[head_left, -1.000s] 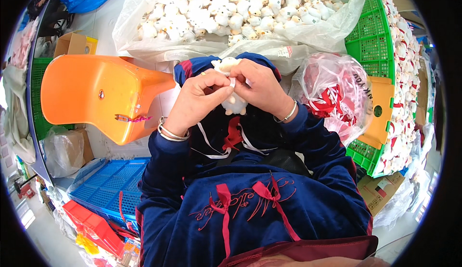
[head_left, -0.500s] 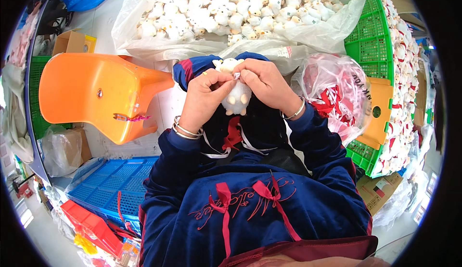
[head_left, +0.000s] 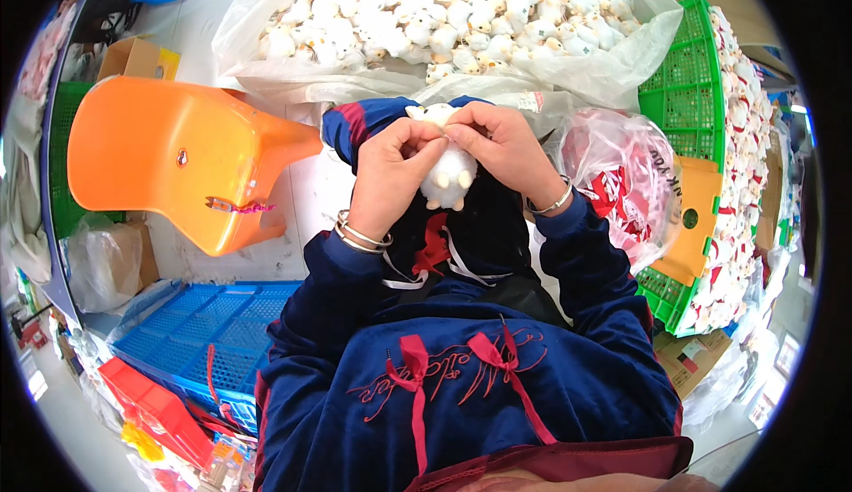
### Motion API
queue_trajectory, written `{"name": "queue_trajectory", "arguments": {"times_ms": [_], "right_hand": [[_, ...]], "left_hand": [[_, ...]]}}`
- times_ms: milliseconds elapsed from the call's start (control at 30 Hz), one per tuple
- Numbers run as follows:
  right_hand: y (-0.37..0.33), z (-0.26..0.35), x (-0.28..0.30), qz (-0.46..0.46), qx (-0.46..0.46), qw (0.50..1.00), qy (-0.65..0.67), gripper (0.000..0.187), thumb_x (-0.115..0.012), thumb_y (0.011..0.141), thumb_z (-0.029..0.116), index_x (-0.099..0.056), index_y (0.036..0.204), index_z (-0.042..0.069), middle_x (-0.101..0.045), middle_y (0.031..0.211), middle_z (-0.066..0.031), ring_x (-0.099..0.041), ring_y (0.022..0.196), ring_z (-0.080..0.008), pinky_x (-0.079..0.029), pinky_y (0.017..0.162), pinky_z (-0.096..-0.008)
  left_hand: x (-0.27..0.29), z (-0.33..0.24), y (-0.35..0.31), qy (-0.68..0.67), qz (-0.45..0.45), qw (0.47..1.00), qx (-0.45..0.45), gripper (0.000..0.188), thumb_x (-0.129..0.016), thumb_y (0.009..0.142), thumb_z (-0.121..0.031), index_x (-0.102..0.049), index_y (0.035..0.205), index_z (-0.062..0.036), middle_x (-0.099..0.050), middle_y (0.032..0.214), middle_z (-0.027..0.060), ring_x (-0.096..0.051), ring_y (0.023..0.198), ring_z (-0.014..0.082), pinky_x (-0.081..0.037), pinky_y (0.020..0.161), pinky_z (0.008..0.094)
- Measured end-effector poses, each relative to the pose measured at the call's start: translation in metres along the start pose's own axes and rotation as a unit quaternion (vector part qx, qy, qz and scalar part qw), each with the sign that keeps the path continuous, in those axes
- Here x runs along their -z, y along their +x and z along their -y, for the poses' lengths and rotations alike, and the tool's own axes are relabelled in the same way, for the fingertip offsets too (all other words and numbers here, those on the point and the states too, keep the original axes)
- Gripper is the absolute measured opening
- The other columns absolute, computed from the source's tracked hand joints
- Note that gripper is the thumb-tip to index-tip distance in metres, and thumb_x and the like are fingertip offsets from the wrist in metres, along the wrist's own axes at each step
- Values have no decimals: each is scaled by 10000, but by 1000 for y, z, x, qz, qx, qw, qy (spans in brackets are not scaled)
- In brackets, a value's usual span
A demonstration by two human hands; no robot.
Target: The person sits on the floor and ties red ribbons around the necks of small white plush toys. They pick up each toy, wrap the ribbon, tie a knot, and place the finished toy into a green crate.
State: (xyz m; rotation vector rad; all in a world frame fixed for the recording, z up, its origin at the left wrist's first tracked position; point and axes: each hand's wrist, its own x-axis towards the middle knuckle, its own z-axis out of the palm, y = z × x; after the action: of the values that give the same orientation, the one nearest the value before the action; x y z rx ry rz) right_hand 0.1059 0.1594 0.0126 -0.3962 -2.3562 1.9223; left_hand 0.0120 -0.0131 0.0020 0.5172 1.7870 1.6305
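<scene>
Pinched at its top between the fingertips of both hands, left hand [head_left: 388,177] and right hand [head_left: 506,150] curled nearly closed around a small white plush toy [head_left: 448,177], raised over the lap, probably so the fine work at its head sits close under the eyes. Soft, fuzzy and rounded, with stubby feet dangling below the fingers. Just beyond the knuckles, a clear crinkled plastic bag [head_left: 612,75] heaped with similar white toys; off past the left hand, a smooth moulded orange chair [head_left: 169,164]; off past the right hand, a rigid green mesh crate [head_left: 688,93].
</scene>
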Motion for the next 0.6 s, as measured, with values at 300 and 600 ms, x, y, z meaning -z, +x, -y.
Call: {"name": "queue_trajectory", "arguments": {"times_ms": [300, 600], "right_hand": [[7, 14, 11, 25, 70, 989, -127, 134, -680, 963, 118, -692, 953, -15, -655, 801, -19, -570, 727, -87, -487, 653, -277], [11, 20, 34, -67, -46, 991, -110, 276, -598, 1018, 252, -676, 927, 3, -624, 776, -27, -556, 725, -106, -467, 653, -287]], "left_hand": [[-17, 9, -3, -64, -25, 997, -40, 143, -708, 951, -89, -745, 1057, 0, -683, 868, -19, -570, 747, 36, -469, 676, 205], [-20, 16, -5, -24, -49, 994, -97, 86, -716, 939, -82, -724, 966, -1, -640, 799, 10, -574, 682, 53, -473, 623, 232]]}}
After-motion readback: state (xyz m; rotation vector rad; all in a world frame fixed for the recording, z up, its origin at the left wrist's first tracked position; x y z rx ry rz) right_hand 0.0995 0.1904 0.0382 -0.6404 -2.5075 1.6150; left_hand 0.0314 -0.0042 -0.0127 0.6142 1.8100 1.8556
